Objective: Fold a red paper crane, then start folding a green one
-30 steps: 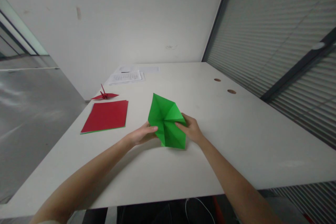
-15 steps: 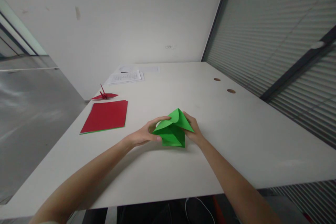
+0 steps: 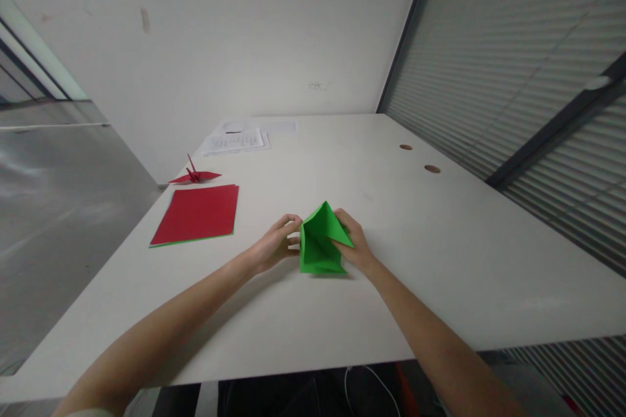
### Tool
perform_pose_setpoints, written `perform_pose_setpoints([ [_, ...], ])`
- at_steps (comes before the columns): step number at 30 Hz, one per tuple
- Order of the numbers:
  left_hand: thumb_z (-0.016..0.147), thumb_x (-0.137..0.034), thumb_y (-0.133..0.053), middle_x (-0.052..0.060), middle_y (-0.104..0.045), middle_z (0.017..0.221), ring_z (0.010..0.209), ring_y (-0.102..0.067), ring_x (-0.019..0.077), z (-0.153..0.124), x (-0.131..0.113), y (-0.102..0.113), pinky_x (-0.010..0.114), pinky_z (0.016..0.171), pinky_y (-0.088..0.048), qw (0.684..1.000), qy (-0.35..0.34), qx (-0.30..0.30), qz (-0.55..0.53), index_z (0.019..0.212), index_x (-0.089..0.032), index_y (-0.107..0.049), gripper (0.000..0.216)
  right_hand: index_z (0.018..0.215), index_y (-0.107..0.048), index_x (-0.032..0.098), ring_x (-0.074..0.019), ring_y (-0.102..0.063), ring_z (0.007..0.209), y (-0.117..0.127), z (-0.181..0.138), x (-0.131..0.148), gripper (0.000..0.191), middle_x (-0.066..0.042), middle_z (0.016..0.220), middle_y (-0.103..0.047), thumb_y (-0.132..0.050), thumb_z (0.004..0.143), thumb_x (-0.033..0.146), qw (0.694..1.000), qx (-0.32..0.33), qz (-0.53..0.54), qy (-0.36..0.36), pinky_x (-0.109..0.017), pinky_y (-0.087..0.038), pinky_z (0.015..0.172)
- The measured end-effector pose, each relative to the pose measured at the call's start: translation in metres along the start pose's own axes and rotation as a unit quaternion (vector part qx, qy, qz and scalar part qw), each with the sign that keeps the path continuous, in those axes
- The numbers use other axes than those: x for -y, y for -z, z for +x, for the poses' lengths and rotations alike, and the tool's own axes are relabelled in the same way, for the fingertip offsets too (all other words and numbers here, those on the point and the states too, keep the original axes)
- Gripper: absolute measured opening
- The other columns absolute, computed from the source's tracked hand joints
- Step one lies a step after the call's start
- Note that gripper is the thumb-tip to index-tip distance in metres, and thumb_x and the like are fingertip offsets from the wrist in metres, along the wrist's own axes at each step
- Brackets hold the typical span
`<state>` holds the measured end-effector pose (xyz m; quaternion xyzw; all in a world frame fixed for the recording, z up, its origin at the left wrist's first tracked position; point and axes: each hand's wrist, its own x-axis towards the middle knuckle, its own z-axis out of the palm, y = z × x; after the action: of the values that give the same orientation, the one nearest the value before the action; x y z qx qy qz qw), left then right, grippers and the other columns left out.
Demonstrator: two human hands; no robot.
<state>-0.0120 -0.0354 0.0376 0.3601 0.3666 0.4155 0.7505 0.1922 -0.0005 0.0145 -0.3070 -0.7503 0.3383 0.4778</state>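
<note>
A sheet of green origami paper (image 3: 317,247), partly folded, stands up off the table with its hollow side towards me and a peak at the top. My right hand (image 3: 356,241) grips its right flap, the thumb in front and the other fingers behind. At the left edge of the paper is my left hand (image 3: 277,244), its fingers curved and apart, the tips at or touching the edge. Some of those fingertips are hard to make out against the paper.
A stack of red paper (image 3: 198,214) with a green edge beneath lies to the left on the white table (image 3: 293,326). Behind it sits a folded red paper crane (image 3: 195,176). Printed sheets (image 3: 237,141) lie further back. Two round holes pierce the tabletop at right, near the blinds.
The left flap of the green paper has swung in, leaving the hollow showing. My left hand has loosened its grip and shifted slightly left; my right hand still holds the right flap.
</note>
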Motion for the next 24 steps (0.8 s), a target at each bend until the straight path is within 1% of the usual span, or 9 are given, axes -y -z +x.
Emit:
perform_pose_setpoints([
  [2,0.073,-0.045,-0.074,0.000,-0.058,0.089,0.079,-0.060,0.0157,0.001,0.003,0.000,0.029,0.073,-0.046,1.000,0.006,-0.009,-0.006,0.095,-0.023,-0.052,0.037,0.085,-0.056,0.023,-0.0207,-0.052,0.079,-0.004,-0.001,0.001,0.014,-0.002,0.084,-0.055,-0.062,0.074,0.029,1.000,-0.008,-0.002,-0.021,-0.030,-0.041,0.071],
  [3,0.073,-0.045,-0.075,0.001,-0.060,0.090,0.080,-0.060,0.0161,0.003,0.004,0.001,0.029,0.074,-0.046,1.000,0.011,-0.010,-0.012,0.097,-0.023,-0.052,0.039,0.084,-0.055,0.022,-0.0199,-0.052,0.079,-0.006,-0.001,0.001,0.013,-0.001,0.084,-0.055,-0.061,0.072,0.023,0.999,-0.012,-0.004,-0.029,-0.029,-0.041,0.071],
  [6,0.073,-0.046,-0.074,0.004,-0.062,0.090,0.079,-0.061,0.0167,0.007,0.007,0.003,0.029,0.075,-0.045,0.999,0.034,-0.005,-0.029,0.100,-0.019,-0.056,0.042,0.083,-0.054,0.022,-0.0183,-0.052,0.078,-0.010,-0.002,0.002,0.018,0.000,0.082,-0.054,-0.055,0.068,0.012,0.999,-0.023,-0.011,-0.041,-0.028,-0.041,0.071],
  [9,0.073,-0.043,-0.074,0.006,-0.064,0.087,0.078,-0.060,0.0167,0.009,0.007,0.004,0.028,0.075,-0.044,0.998,0.055,0.000,-0.029,0.096,-0.016,-0.061,0.038,0.083,-0.055,0.022,-0.0178,-0.052,0.078,-0.009,-0.002,0.002,0.018,0.000,0.082,-0.054,-0.054,0.069,0.011,0.999,-0.026,-0.012,-0.039,-0.029,-0.041,0.071],
  [13,0.073,-0.035,-0.075,0.003,-0.063,0.082,0.076,-0.059,0.0147,0.009,0.008,0.005,0.026,0.072,-0.044,0.999,0.041,0.013,-0.027,0.094,-0.016,-0.062,0.032,0.083,-0.058,0.022,-0.0195,-0.053,0.083,-0.006,-0.001,0.002,0.012,-0.002,0.087,-0.055,-0.056,0.072,0.016,1.000,-0.006,-0.001,-0.012,-0.030,-0.042,0.074],
  [16,0.074,-0.033,-0.074,0.005,-0.064,0.085,0.077,-0.061,0.0153,0.009,0.009,0.008,0.026,0.074,-0.045,0.998,0.048,0.016,-0.029,0.096,-0.016,-0.062,0.030,0.083,-0.058,0.022,-0.0198,-0.054,0.084,-0.005,-0.001,0.002,0.010,-0.002,0.088,-0.056,-0.058,0.073,0.020,1.000,-0.007,0.009,-0.029,-0.030,-0.043,0.074],
  [20,0.080,-0.040,-0.067,0.010,-0.066,0.091,0.081,-0.062,0.0182,0.012,0.013,0.013,0.030,0.081,-0.046,0.994,0.089,0.031,-0.052,0.094,-0.013,-0.064,0.030,0.084,-0.057,0.023,-0.0192,-0.054,0.081,-0.005,-0.002,0.003,0.012,-0.001,0.083,-0.056,-0.058,0.073,0.019,0.997,-0.027,0.031,-0.061,-0.029,-0.043,0.072],
  [22,0.082,-0.046,-0.063,0.011,-0.065,0.088,0.081,-0.062,0.0189,0.014,0.015,0.013,0.032,0.083,-0.045,0.991,0.111,0.033,-0.068,0.089,-0.013,-0.064,0.034,0.083,-0.059,0.022,-0.0194,-0.054,0.082,-0.006,-0.001,0.004,0.014,-0.001,0.083,-0.057,-0.058,0.070,0.016,0.998,-0.021,0.035,-0.057,-0.030,-0.043,0.073],
  [24,0.082,-0.050,-0.061,0.010,-0.065,0.086,0.081,-0.061,0.0195,0.015,0.017,0.014,0.033,0.084,-0.045,0.989,0.119,0.035,-0.075,0.085,-0.013,-0.064,0.037,0.082,-0.061,0.022,-0.0196,-0.055,0.082,-0.005,-0.001,0.006,0.015,-0.001,0.085,-0.057,-0.059,0.069,0.015,0.998,-0.012,0.033,-0.050,-0.030,-0.043,0.073],
])
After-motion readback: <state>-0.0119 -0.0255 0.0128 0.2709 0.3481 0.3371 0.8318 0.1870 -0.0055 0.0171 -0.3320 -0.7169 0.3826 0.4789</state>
